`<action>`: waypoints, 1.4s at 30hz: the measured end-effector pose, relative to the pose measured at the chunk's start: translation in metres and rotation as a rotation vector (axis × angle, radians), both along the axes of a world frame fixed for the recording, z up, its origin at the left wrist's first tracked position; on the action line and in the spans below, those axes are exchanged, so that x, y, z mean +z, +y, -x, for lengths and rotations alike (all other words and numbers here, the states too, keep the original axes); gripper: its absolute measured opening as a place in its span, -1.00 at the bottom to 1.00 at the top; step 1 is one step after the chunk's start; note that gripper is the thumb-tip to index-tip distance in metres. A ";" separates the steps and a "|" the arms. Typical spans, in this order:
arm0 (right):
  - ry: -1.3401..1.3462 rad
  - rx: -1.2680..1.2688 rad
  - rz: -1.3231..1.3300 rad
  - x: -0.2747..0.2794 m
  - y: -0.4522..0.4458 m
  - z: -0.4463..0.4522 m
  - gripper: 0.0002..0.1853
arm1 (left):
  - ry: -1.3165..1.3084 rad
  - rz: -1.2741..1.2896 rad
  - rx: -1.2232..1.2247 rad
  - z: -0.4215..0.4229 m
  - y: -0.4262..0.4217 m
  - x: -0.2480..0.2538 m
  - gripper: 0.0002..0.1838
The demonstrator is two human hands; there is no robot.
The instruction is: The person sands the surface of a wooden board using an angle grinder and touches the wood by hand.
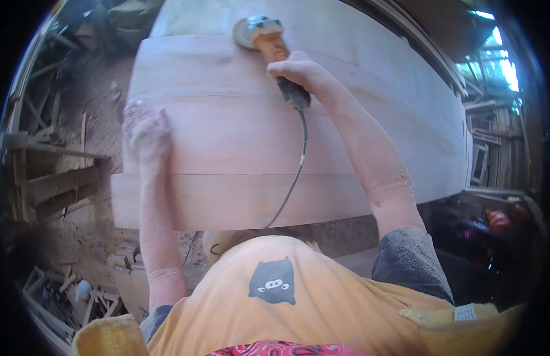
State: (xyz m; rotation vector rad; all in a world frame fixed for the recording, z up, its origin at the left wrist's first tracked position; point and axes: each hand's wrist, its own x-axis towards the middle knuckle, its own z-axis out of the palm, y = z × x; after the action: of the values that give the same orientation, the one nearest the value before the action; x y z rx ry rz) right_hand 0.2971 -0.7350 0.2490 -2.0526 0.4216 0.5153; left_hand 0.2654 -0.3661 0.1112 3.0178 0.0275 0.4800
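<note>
My right hand point(294, 70) is wrapped round the body of an angle grinder point(271, 46), orange with a dark rear end. The grinder's round disc point(245, 33) lies against the pale wooden panel point(227, 136) near its far side. A cord point(299, 163) runs from the tool's back end over the panel toward my body. At the panel's left edge, my left hand point(147, 129) rests on the wood with its fingers spread; it is dusty and somewhat blurred. The panel is made of several wide boards with seams between them.
Wood scraps point(100, 299) lie on the dirt floor at the lower left. A wooden frame point(64, 184) stands left of the panel. Stacked timber point(494, 142) is at the right, and a dark beam runs along the panel's far right side. Red objects point(499, 221) sit at the lower right.
</note>
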 end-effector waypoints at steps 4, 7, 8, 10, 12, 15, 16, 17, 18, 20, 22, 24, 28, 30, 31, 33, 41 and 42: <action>-0.006 -0.288 -0.026 -0.001 -0.135 0.073 -0.62 | 0.116 -0.118 0.084 0.009 0.000 0.005 -0.20; -0.060 -0.411 0.088 -0.016 -0.249 0.122 -0.65 | 0.180 -0.066 0.109 0.031 0.022 -0.007 -0.09; -0.036 -0.446 0.085 -0.011 -0.276 0.137 -0.65 | 0.219 -0.057 0.178 0.043 0.024 -0.007 -0.08; -0.008 -0.515 0.093 -0.008 -0.327 0.165 -0.65 | 0.290 -0.043 0.318 0.055 0.024 -0.003 -0.04; -0.009 -0.568 0.097 -0.020 -0.373 0.190 -0.67 | 0.306 -0.009 0.347 0.052 0.025 -0.004 -0.04; -0.020 -0.622 0.090 -0.016 -0.414 0.216 -0.70 | 0.292 -0.012 0.355 0.045 0.030 -0.009 -0.03; -0.005 -0.612 0.098 -0.014 -0.420 0.218 -0.69 | 0.288 -0.023 0.357 0.045 0.032 -0.011 -0.03; 0.011 -0.599 0.104 -0.013 -0.422 0.216 -0.67 | 0.288 -0.031 0.363 0.044 0.034 -0.015 -0.02; 0.029 -0.584 0.105 -0.014 -0.419 0.213 -0.65 | 0.290 -0.044 0.371 0.043 0.030 -0.014 -0.02; 0.020 -0.521 0.104 -0.011 -0.393 0.197 -0.65 | 0.300 -0.043 0.376 0.046 0.023 -0.003 -0.01; 0.009 -0.408 0.074 -0.007 -0.352 0.170 -0.64 | 0.291 -0.014 0.375 0.048 0.013 0.005 0.00; 0.002 -0.272 0.050 0.000 -0.303 0.142 -0.63 | 0.299 0.020 0.374 0.048 0.009 0.008 0.00; -0.011 -0.100 0.021 0.006 -0.175 0.088 -0.63 | 0.337 0.059 0.364 0.053 0.003 0.013 0.01; -0.007 0.004 0.034 -0.001 -0.131 0.050 -0.64 | 0.347 0.094 0.358 0.050 -0.002 0.020 0.01; -0.002 0.048 0.040 -0.001 -0.106 0.037 -0.64 | 0.344 0.115 0.345 0.051 -0.004 0.022 0.01; 0.008 0.140 0.047 0.004 -0.053 0.012 -0.64 | 0.337 0.152 0.324 0.055 -0.005 0.027 0.02; -0.163 0.411 0.049 -0.015 0.111 -0.073 -0.64 | 0.313 0.197 0.263 0.060 0.001 0.026 0.01; -0.161 0.444 0.055 -0.014 0.132 -0.082 -0.61 | 0.325 0.198 0.269 0.060 0.002 0.027 0.00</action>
State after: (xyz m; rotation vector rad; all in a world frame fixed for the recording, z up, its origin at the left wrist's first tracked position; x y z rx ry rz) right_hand 0.3794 -0.6032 0.2346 -2.2287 -0.1239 0.5979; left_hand 0.2059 -0.3644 0.1382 2.8691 0.4761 -0.0034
